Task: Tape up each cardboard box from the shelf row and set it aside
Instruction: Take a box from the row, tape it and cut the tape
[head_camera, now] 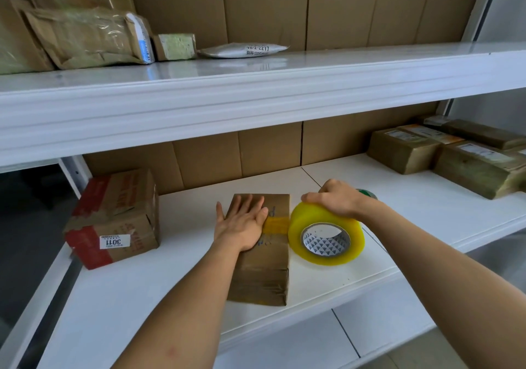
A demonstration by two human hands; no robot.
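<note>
The flat cardboard box (260, 255) lies on the lower shelf (427, 212), approx. centre, long side running away from the camera. It is pinned by the left hand (242, 223), fingers straight and spread, palm flat on the lid, nothing gripped; prob. so the box is kept from sliding while tape is pulled across. The tape roll (326, 235) is stood on edge just beside the box's right side and is gripped from above by the right hand (338, 201), fingers curled over the rim. A short yellowish tape strip (276, 225) is stuck across the lid btwn. hand and roll, so the taping is judged as just begun.

Box: matte brown, creased, old glossy tape at the near end. Roll: translucent yellow, smooth, w/ a patterned white core. A red-taped box (113, 218) sits at left, and wrapped parcels (455, 155) far right.
</note>
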